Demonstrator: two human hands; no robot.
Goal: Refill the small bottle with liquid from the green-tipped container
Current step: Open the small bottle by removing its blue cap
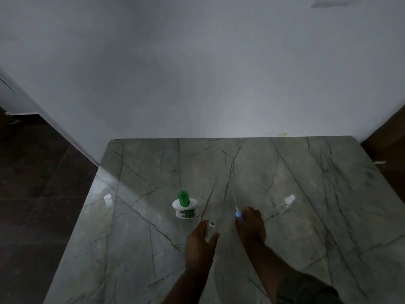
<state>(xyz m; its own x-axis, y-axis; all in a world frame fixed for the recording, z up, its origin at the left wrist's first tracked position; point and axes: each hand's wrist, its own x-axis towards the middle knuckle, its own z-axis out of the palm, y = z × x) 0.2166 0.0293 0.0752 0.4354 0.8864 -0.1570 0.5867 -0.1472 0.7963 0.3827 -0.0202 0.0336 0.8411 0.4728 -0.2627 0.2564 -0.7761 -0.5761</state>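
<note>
A small clear bottle [211,227] stands upright on the grey marble table [285,172], its mouth uncovered. My left hand [199,244] is wrapped around its body. My right hand [249,224] holds a blue spray cap [238,215] with a thin dip tube [234,199] pointing up and away, just right of the bottle. The white container with the green tip [184,205] stands upright a little to the left and beyond my left hand, untouched.
A clear plastic piece with a white end [287,200] lies on the table to the right. A white wall [197,73] closes the table's far edge. Dark floor [39,183] drops off on the left; brown wood [390,145] borders the right.
</note>
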